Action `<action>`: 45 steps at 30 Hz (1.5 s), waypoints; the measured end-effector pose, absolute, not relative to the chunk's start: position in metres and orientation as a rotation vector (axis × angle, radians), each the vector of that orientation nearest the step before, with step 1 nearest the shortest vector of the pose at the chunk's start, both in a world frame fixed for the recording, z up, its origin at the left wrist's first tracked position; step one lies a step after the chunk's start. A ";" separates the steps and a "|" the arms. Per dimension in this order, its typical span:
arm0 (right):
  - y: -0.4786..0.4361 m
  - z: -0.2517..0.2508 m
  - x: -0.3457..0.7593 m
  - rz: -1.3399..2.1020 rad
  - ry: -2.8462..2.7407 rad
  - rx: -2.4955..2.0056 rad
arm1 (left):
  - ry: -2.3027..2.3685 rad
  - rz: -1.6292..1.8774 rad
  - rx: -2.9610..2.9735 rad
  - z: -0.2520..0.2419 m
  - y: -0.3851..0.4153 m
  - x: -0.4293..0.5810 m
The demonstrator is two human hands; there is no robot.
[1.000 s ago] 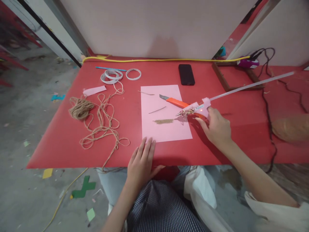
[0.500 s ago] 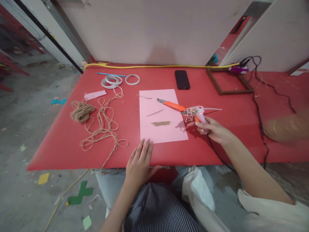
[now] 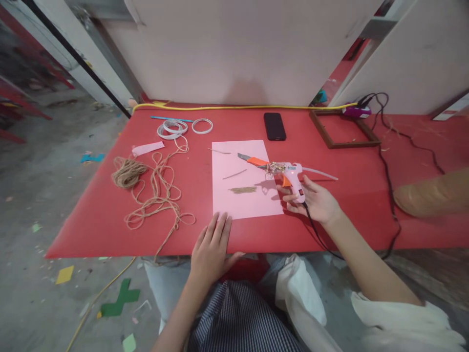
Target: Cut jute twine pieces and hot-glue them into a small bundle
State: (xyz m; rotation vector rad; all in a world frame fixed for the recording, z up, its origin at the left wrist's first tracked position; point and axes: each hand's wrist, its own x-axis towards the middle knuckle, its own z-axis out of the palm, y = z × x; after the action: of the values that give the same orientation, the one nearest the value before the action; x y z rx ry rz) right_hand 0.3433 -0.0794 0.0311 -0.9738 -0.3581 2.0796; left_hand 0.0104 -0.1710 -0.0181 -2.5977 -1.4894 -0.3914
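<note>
Beside the pink paper sheet (image 3: pixel 234 171), on the red worktop (image 3: pixel 91 234), the right hand (image 3: pixel 315 201) closes around a pink glue gun (image 3: pixel 291 175), nozzle above an orange utility knife (image 3: pixel 256 162); the open left hand (image 3: pixel 211 242) rests fingertips-on at the sheet's lower edge.

Dim, soft light; warped wide-angle edges

Left hand (image 3: pixel 210 242) can pass up the red strip of desk (image 3: pixel 200 186) between paper (image 3: pixel 223 195) and twine (image 3: pixel 156 195); twine blocks further left. Right hand (image 3: pixel 311 203) has red desk up toward the frame (image 3: pixel 344 145), with a black cord (image 3: pixel 391 205) off to the right. Glue gun (image 3: pixel 293 176) and knife (image 3: pixel 256 161) block the paper's upper right.
</note>
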 end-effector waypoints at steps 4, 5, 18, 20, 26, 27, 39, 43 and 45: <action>-0.083 0.032 0.331 2.017 -0.275 -0.881 | -1.505 -0.346 -2.586 -0.018 -0.172 0.011; -0.083 0.033 0.328 2.004 -0.268 -0.869 | -1.507 -0.338 -2.587 -0.018 -0.172 0.010; -0.092 0.035 0.322 1.933 -0.535 -1.022 | -1.534 -0.342 -2.604 -0.019 -0.172 0.010; -0.094 0.037 0.320 1.933 -0.510 -1.026 | -1.541 -0.328 -2.599 -0.019 -0.172 0.010; -0.097 0.034 0.315 1.952 -0.408 -1.027 | -1.529 -0.366 -2.605 -0.018 -0.172 0.010; -0.097 0.033 0.315 1.966 -0.419 -1.032 | -1.526 -0.376 -2.605 -0.018 -0.172 0.010; -0.097 0.028 0.315 1.965 -0.527 -1.125 | -1.536 -0.375 -2.616 -0.018 -0.172 0.009; -0.096 0.027 0.317 1.978 -0.497 -1.137 | -1.524 -0.388 -2.613 -0.018 -0.172 0.009; -0.095 0.026 0.318 1.988 -0.471 -1.134 | -1.511 -0.404 -2.600 -0.018 -0.172 0.009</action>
State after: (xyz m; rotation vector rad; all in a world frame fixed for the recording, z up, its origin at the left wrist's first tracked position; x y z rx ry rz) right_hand 0.3180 -0.0955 0.0256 -1.1343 -0.4710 1.9875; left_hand 0.0094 -0.1721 -0.0180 -2.5995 -1.5113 -0.4039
